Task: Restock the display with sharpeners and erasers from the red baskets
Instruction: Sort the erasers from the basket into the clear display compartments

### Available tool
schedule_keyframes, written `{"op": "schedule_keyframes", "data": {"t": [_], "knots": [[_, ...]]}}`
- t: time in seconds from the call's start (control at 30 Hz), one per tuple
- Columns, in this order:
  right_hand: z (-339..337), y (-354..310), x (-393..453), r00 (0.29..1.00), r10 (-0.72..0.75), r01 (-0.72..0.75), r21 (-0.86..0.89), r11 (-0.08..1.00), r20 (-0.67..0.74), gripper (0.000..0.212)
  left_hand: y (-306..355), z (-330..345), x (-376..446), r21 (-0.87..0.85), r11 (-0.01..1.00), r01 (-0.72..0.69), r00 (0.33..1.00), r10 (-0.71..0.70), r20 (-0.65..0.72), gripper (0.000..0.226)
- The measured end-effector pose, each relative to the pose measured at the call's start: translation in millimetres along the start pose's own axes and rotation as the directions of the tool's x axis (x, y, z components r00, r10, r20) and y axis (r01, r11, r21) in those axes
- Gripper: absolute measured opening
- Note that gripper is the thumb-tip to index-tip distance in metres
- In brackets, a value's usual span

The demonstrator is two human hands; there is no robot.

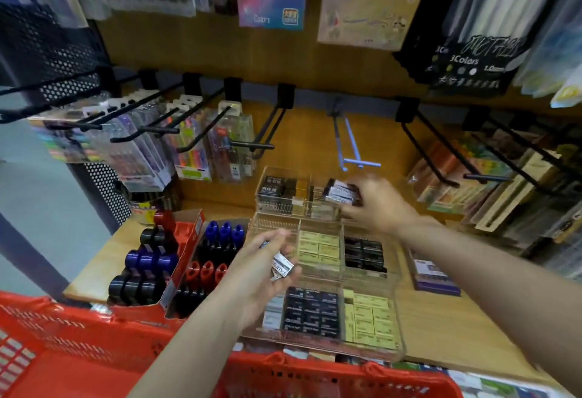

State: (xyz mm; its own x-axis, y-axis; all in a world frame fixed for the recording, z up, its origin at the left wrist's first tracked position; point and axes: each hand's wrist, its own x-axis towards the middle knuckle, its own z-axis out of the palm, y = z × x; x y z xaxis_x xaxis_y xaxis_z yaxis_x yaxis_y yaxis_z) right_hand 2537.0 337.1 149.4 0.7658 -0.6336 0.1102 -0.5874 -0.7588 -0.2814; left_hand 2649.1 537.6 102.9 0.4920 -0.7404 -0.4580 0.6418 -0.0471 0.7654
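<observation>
A clear tiered acrylic display stands on the wooden shelf, its compartments holding black erasers and yellow erasers. My right hand reaches over the top tier, its fingers shut on a black-and-white eraser at the top right compartment. My left hand hovers left of the middle tier and holds a few black-and-white erasers. A red basket fills the lower left foreground, and another red basket rim runs below the display.
Red cardboard trays of black, blue and red sharpeners sit left of the display. Black peg hooks with pen packs jut out above; a bare pale-blue hook hangs over the top tier. Notebooks lie at right.
</observation>
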Motion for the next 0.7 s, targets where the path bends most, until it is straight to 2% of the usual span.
{"op": "schedule_keyframes", "data": {"t": [0.03, 0.1, 0.2, 0.27, 0.37, 0.47, 0.57, 0.67, 0.7], "knots": [[2, 2, 16, 0.998, 0.041, -0.040, -0.039, 0.998, 0.044, 0.020, 0, -1, 3, -0.003, 1.000, 0.007, 1.000, -0.007, 0.010, 0.019], [11, 2, 43, 0.985, 0.110, -0.091, -0.145, 0.985, 0.132, 0.017, -1, -1, 6, -0.004, 1.000, 0.023, 0.999, -0.023, 0.036, 0.019], [25, 1, 69, 0.964, 0.122, -0.060, -0.255, 0.965, 0.235, 0.027, -7, 2, 9, -0.019, 0.999, 0.045, 0.998, -0.044, 0.051, 0.022], [29, 2, 77, 0.958, 0.120, -0.045, -0.276, 0.960, 0.261, 0.026, -11, 3, 11, -0.025, 0.998, 0.056, 0.997, -0.055, 0.048, 0.022], [34, 3, 84, 0.953, 0.096, -0.009, -0.288, 0.958, 0.287, 0.037, -13, 1, 13, -0.014, 0.998, 0.059, 0.997, -0.059, 0.045, 0.022], [39, 3, 86, 0.956, 0.114, -0.017, -0.336, 0.942, 0.270, 0.034, -15, 0, 14, -0.016, 0.998, 0.065, 0.996, -0.064, 0.056, 0.023], [40, 2, 79, 0.961, 0.165, -0.102, -0.270, 0.957, 0.220, 0.033, -16, 3, 13, -0.007, 0.998, 0.070, 0.996, -0.070, 0.059, 0.023], [41, 5, 62, 0.995, 0.074, -0.064, -0.148, 0.987, 0.061, 0.024, -16, 7, 11, -0.013, 0.997, 0.075, 0.995, -0.074, 0.064, 0.023], [41, 8, 53, 0.999, 0.028, -0.024, -0.115, 0.993, 0.035, 0.030, -16, 7, 10, -0.018, 0.997, 0.078, 0.995, -0.077, 0.069, 0.023]]}}
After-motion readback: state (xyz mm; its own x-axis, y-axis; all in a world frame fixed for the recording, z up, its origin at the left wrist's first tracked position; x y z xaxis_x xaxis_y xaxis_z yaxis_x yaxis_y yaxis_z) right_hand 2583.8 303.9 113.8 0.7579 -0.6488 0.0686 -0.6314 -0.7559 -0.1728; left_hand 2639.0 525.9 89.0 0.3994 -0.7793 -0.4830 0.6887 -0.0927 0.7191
